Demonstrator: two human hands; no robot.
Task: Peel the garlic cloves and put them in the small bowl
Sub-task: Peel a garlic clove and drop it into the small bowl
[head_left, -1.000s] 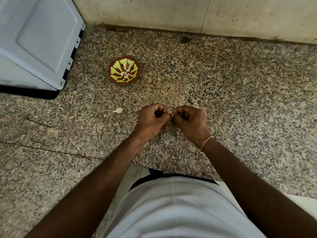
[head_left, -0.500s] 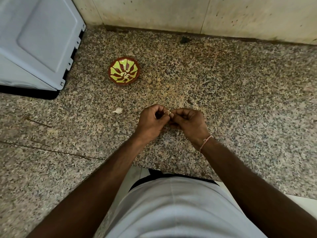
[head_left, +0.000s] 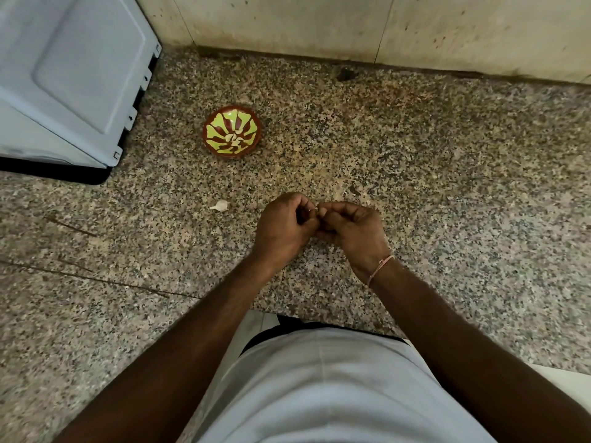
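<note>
At the far left I see a pale blue-grey appliance (head_left: 70, 81) standing on the speckled granite counter (head_left: 447, 187); I can read no brand, label or writing on it or anywhere else. Right of it, well apart from my hands, sits the small bowl (head_left: 232, 132), red-brown with a yellow-green petal pattern. A few pale peeled cloves (head_left: 232, 139) lie in its middle; I cannot count them exactly. Nearer to me, between the bowl and my hands, one unpeeled garlic clove (head_left: 220, 205) lies alone on the granite, just left of my left hand and not touching it.

My left hand (head_left: 284, 227) is curled, thumb and fingertips drawn together. My right hand (head_left: 355, 230), with a thin pink thread bracelet (head_left: 380, 268) at the wrist, is curled the same way, and the two meet fingertip to fingertip above the counter. Between them I pinch a small garlic clove (head_left: 315, 210); only a sliver of pale skin shows, so I cannot tell how much peel is on it. A light grey shirt (head_left: 319, 388) fills the bottom of my view.
</note>
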